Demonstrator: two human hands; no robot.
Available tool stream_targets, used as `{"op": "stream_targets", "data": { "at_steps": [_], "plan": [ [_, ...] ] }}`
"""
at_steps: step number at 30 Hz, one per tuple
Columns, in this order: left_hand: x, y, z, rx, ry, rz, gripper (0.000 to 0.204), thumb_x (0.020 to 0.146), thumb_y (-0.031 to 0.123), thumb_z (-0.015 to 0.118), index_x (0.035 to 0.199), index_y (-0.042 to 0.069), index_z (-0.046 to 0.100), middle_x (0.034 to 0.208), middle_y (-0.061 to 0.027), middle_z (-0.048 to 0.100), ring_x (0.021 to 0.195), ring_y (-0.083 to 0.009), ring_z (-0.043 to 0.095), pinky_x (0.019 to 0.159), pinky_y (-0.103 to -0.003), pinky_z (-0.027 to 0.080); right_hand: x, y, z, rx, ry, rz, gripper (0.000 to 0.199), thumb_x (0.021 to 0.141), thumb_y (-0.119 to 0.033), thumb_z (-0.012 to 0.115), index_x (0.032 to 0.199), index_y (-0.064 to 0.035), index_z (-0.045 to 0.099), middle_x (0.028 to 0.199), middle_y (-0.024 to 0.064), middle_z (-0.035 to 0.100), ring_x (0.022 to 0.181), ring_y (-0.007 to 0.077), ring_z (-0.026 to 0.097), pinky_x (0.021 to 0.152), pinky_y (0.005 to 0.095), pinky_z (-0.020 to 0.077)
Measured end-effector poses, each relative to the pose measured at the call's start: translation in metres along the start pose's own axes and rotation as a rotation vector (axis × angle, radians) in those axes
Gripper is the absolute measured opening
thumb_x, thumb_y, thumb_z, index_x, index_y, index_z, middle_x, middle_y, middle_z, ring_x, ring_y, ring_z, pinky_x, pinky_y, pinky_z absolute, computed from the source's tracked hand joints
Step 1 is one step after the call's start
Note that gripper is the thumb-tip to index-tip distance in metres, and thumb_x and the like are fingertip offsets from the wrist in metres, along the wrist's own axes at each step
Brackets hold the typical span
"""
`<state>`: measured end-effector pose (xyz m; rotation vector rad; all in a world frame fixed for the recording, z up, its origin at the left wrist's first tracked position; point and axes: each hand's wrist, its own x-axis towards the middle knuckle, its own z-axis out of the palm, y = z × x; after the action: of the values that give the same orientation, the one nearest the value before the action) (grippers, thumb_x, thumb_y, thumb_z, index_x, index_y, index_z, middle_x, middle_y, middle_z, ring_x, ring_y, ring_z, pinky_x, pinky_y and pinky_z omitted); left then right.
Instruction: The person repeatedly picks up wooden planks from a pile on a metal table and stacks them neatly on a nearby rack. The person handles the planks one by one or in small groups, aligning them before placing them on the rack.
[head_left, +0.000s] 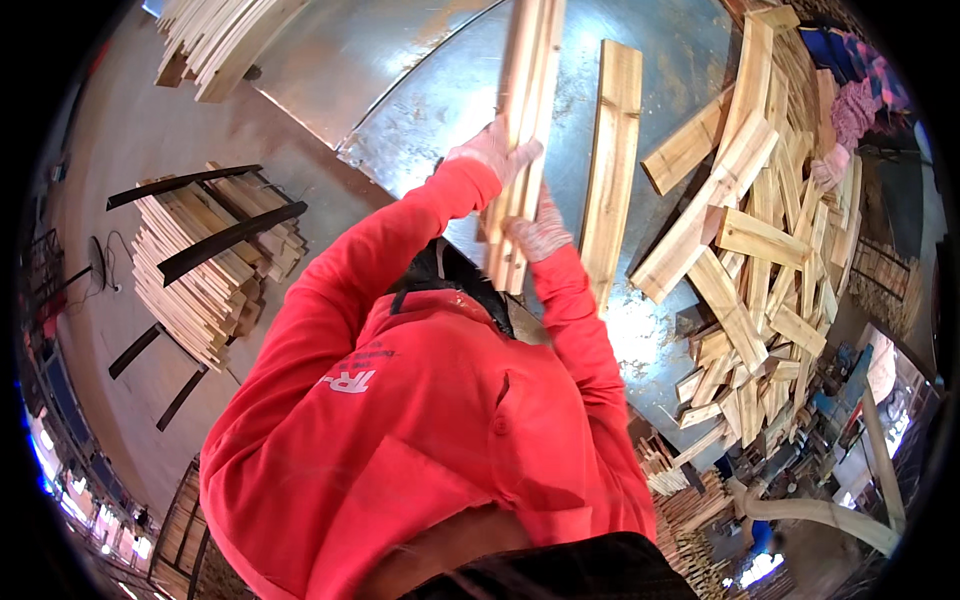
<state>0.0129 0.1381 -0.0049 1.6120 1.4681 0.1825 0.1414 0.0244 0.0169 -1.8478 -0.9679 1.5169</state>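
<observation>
A few long, narrow wooden boards [530,80] lie together in both my hands, raised in front of my body and tilted over the metal table. My left hand [488,152] is closed round their left side. Lower down, my right hand [540,230] grips the right side near the close end. One loose board [611,150] rests flat on the metal table [420,125], just right of the held ones. Slight blur hides exactly how many boards are held.
A big jumbled pile of boards [765,235] covers the table's right side. Another person's patterned sleeve [868,80] and hand [830,167] are beside it. Stacked boards [185,265] with dark metal bars [230,243] stand at left; another stack [225,45] is at far left.
</observation>
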Motion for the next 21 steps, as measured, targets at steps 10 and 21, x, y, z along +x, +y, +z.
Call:
{"op": "stream_targets", "data": {
  "at_steps": [10, 21],
  "plan": [
    [0.027, -0.098, 0.019, -0.538, 0.121, -0.156, 0.076, 0.075, 0.043, 0.071, 0.134, 0.003, 0.046, 0.123, -0.0176, 0.060, 0.111, -0.0341, 0.059, 0.098, -0.039, 0.044, -0.036, 0.075, -0.079, -1.068, 0.471, 0.287, 0.120, 0.067, -0.049, 0.079, 0.154, -0.0156, 0.003, 0.149, 0.0275, 0.025, 0.136, 0.0436, 0.032, 0.113, 0.0487, 0.0278],
    [-0.256, -0.277, -0.258, -0.289, 1.016, 0.050, 0.037, 0.088, 0.025, 0.057, 0.117, 0.002, 0.055, 0.094, -0.0059, 0.064, 0.083, -0.0171, 0.062, 0.072, -0.029, 0.052, -0.029, 0.073, -0.015, -0.988, 0.573, 0.402, 0.108, 0.073, -0.048, 0.072, 0.153, -0.0177, 0.007, 0.133, 0.0315, 0.046, 0.116, 0.0458, 0.053, 0.099, 0.0516, 0.0455]
  ]
}}
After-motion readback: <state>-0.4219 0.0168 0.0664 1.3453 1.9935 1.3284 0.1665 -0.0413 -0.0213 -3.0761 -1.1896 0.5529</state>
